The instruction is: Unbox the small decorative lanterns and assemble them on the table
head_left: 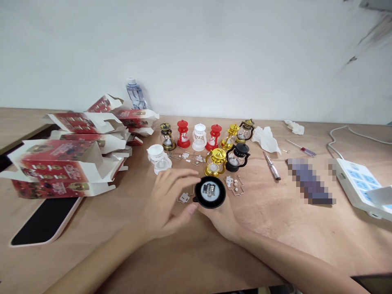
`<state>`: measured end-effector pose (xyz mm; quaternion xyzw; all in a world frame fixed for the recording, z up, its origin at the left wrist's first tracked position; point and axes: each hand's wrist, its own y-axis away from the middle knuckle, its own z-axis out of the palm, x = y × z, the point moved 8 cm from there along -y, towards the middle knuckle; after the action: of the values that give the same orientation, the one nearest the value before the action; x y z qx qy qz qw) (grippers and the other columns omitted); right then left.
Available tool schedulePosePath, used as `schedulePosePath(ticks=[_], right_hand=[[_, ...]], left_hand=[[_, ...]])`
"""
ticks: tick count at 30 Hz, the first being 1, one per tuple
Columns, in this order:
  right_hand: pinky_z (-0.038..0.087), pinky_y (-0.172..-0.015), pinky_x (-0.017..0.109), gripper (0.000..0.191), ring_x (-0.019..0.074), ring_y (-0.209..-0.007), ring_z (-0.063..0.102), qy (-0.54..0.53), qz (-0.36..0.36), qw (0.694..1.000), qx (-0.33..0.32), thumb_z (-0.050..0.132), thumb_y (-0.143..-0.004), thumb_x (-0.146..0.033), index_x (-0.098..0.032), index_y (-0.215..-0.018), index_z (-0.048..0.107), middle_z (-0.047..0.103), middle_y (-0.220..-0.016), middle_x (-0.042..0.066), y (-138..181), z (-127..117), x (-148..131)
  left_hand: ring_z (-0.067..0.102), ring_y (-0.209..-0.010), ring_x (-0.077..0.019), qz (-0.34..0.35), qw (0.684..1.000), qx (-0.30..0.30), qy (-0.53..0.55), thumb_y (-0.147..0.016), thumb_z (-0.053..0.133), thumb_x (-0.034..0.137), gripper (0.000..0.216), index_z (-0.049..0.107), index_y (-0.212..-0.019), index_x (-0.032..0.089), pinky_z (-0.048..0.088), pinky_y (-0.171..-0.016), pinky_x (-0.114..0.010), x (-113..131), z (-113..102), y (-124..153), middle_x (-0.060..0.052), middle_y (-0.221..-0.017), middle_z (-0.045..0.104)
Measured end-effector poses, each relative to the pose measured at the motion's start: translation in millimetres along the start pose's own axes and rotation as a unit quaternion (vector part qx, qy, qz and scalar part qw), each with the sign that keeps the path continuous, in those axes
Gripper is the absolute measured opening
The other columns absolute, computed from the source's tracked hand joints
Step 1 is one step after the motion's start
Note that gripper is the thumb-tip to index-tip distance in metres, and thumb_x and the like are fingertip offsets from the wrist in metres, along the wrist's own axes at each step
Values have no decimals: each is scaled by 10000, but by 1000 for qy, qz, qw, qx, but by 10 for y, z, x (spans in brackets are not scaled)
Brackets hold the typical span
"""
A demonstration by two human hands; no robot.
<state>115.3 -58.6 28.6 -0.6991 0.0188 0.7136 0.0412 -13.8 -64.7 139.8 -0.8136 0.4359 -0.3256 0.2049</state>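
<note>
My right hand [221, 222] grips a small black lantern [223, 201] from below. Its round base faces up at me and shows a white disc with small metal parts inside. To its left, my left hand [167, 204] is open, thumb and fingers apart at the lantern's edge; whether the fingertips touch the rim I cannot tell. Just beyond stand a gold lantern [215, 163] and another black lantern [237, 157]. A white lantern [157, 157] leans at the left. Bent wire with small white pieces [184, 198] lies beside my left hand, and more wire parts [235, 187] lie to the right.
Behind is a row of red [183, 134], white, gold and bronze lanterns. Open printed boxes [58, 159] pile up at left, by a phone [45, 220] and a bottle [135, 94]. At right are screwdrivers [271, 165], crumpled tissue [266, 139], a pixelated object [309, 179] and a power strip [364, 183].
</note>
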Motion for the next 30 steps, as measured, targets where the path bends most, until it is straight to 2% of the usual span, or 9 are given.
schedulePosePath(ticks=[3,5,11,17,21,23,25,28,30], right_hand=[[495,-856,387,433,222,-939,620,13,7,1000,23,774,-610,-319,-209,-948,526,655,-970,37,-10,-39,-14],[490,-870,394,430,225,-944,622,12,10,999,31,767,-616,-333,-206,-952,531,660,-974,38,-13,-53,-22],[510,-839,392,418,223,-890,643,11,25,999,44,768,-590,-327,-211,-914,530,675,-934,35,-8,-61,-31],[516,-825,403,395,225,-878,645,21,23,998,45,760,-596,-340,-213,-900,542,680,-923,35,-12,-71,-31],[512,-836,402,370,224,-889,642,36,9,998,42,752,-610,-333,-210,-889,543,678,-929,36,-17,-67,-57],[509,-846,399,371,223,-903,637,46,4,998,42,753,-612,-328,-208,-892,542,674,-942,38,-18,-67,-65],[505,-856,397,376,222,-917,632,54,0,998,44,753,-613,-330,-207,-898,541,669,-956,41,-19,-70,-65],[506,-850,392,400,221,-922,628,66,1,997,33,757,-613,-327,-209,-922,531,663,-965,40,-16,-57,-40],[517,-807,382,421,219,-892,631,80,6,997,15,761,-608,-315,-212,-938,522,663,-939,35,-10,-31,-11]], left_hand=[[510,-1059,-207,-77,997,27,13,-898,433,192,228,513,-1112,193,391,-903,-375,-279,-12,44,-80,-1122,591],[524,-996,-199,-94,995,20,-12,-889,458,170,166,563,-1017,186,398,-872,-364,-412,49,85,-62,-1037,616],[518,-894,-207,-130,986,-82,-63,-871,462,190,162,623,-880,177,371,-778,-360,-668,368,222,-47,-930,644],[526,-918,-215,-138,970,-195,-48,-808,594,337,150,642,-865,207,349,-818,-374,-684,541,268,-27,-927,632],[532,-927,-220,-161,956,-243,-32,-836,580,314,127,636,-875,207,356,-839,-389,-736,605,298,-27,-908,632],[545,-881,-206,-168,958,-230,-14,-853,567,288,114,630,-841,194,376,-814,-369,-758,597,297,-25,-859,637],[557,-823,-181,-169,966,-192,28,-862,559,267,125,626,-804,179,405,-760,-324,-751,551,274,-26,-827,640],[563,-711,-132,-182,974,-89,103,-871,551,258,139,651,-828,172,425,-639,-249,-730,390,223,-30,-817,658],[577,-670,-123,-215,966,-21,140,-856,578,285,148,682,-877,182,434,-594,-233,-739,272,210,-30,-801,681]])
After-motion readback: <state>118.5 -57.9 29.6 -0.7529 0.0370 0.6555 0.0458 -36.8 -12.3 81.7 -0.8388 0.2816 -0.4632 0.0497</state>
